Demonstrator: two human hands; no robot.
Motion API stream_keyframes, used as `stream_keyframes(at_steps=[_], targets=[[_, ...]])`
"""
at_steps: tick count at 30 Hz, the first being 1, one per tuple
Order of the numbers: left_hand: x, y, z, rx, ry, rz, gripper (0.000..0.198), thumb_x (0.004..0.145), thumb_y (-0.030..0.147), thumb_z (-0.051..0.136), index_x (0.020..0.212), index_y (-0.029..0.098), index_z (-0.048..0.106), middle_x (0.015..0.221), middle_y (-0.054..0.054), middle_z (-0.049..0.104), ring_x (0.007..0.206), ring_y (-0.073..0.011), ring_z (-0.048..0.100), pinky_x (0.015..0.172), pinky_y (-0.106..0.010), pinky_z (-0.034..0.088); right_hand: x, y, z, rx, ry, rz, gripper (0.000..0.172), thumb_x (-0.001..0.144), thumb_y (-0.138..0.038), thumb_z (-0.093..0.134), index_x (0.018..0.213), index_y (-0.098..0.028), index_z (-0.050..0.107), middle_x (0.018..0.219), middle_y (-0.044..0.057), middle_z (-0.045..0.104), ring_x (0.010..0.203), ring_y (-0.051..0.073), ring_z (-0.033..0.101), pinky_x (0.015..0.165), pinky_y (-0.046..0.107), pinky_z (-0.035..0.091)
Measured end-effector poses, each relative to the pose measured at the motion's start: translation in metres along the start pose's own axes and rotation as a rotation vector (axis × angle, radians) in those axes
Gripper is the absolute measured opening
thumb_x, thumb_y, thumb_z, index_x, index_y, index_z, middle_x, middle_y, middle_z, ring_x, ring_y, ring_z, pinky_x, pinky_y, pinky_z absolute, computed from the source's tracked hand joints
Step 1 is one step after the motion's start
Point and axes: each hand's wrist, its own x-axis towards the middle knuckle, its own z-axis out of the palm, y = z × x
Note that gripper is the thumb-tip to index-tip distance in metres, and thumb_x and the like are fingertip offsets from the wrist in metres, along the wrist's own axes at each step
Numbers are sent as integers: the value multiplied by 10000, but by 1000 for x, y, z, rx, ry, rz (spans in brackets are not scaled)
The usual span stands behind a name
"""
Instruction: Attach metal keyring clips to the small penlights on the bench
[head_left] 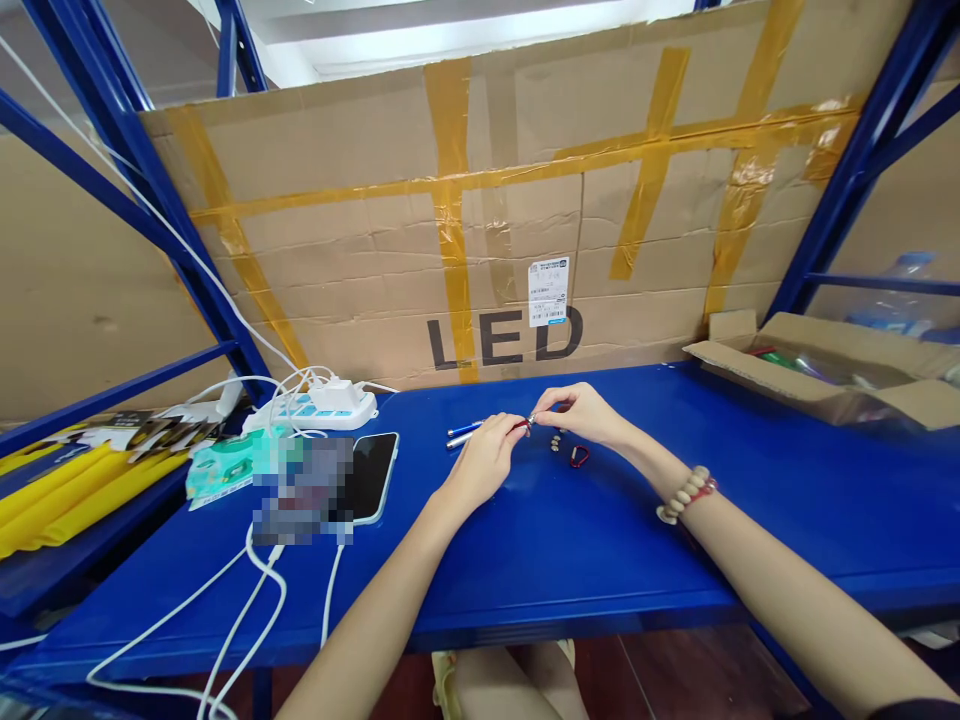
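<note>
Over the blue shelf top, my left hand (487, 455) is closed round a slim red tube (520, 425), of which only a short stretch shows. My right hand (581, 412) pinches at the tube's small metal end (532, 420); what exactly lies between its fingertips is too small to tell. Beside my left hand lie a blue pen-like tube (463, 431) and a silver pen-like tube (459, 441), both partly hidden by the hand. Several tiny metal pieces (555, 442) sit below my right hand, with a red carabiner (579, 457) close by.
A phone (375, 478) lies left beside a blurred item and a teal packet (225, 465). White cables run from a power strip (330, 405) past the front edge. An open cardboard box (810, 380) stands at right. A large cardboard sheet (360, 270) closes off the back.
</note>
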Motion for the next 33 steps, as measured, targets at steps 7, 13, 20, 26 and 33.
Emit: stream_keyframes(at_steps=[7,13,20,26,33], targets=[[4,-4,4,13,56,-43,244,911,225,355,964,184,589,888,-47,625,821,-156,577,775,-260,442,-1,-5,-4,-21,27,26,247,660,-398,647,647,-152,663,690,27,664,593,117,571,520,231,434],[2,-5,3,68,15,-20,253,910,219,359,995,188,595,909,-53,623,844,-168,571,781,-275,436,-1,-6,-3,9,-15,29,216,626,-375,671,613,-160,660,663,16,652,611,122,569,563,245,446],[1,-4,2,124,-14,7,254,913,210,360,1007,166,592,893,-58,626,836,-173,568,783,-296,436,-1,2,-4,67,-126,109,250,606,-395,696,614,-148,662,647,11,632,613,120,538,607,267,437],[1,-6,0,145,-78,61,239,909,214,388,1023,186,597,898,-41,632,861,-176,555,786,-303,413,-2,6,-7,114,-228,206,242,579,-369,731,613,-139,665,589,-1,599,555,99,492,562,257,409],[0,-9,2,134,-101,131,237,907,212,391,979,173,613,843,-44,620,788,-162,537,755,-278,409,-2,13,-7,73,-235,171,192,577,-332,730,606,-151,672,605,3,621,562,111,525,575,263,430]])
